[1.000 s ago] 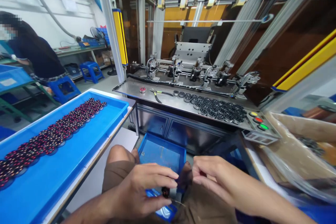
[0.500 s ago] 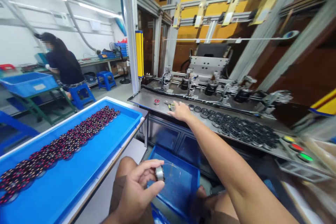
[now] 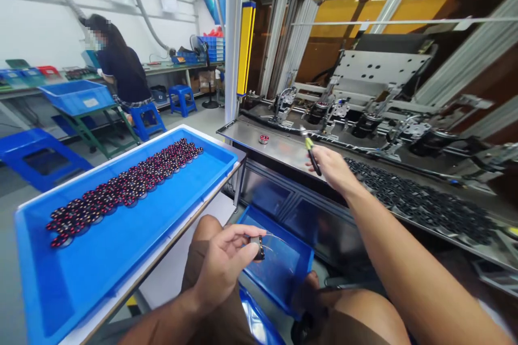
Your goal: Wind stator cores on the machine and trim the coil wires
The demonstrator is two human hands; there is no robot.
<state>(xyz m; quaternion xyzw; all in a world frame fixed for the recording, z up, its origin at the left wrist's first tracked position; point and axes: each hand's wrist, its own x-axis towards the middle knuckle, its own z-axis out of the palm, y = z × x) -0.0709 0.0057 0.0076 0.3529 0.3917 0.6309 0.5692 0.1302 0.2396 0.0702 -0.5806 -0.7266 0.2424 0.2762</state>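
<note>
My left hand (image 3: 226, 259) pinches a small round motor stator (image 3: 256, 247), a grey and black part with thin copper-coloured wires trailing off its right side. It is held above my lap and the blue bin below. My right hand (image 3: 329, 166) is closed on a pair of pliers (image 3: 311, 152) with black and green handles, lifted over the metal worktop with its jaws pointing up and away. Which kind of pliers it is I cannot tell. A single red and silver stator (image 3: 264, 139) sits on the worktop, left of the pliers.
A blue tray (image 3: 190, 183) on my left holds rows of red and black stators (image 3: 133, 175). Dark round parts (image 3: 416, 199) cover the right of the metal worktop (image 3: 246, 132). Machine fixtures (image 3: 366, 124) stand behind it. A blue bin (image 3: 279, 275) is below. A person (image 3: 121, 64) sits further left.
My right hand has picked the pliers up off the worktop. The left hand has turned the stator so its wires point right. The view has shifted.
</note>
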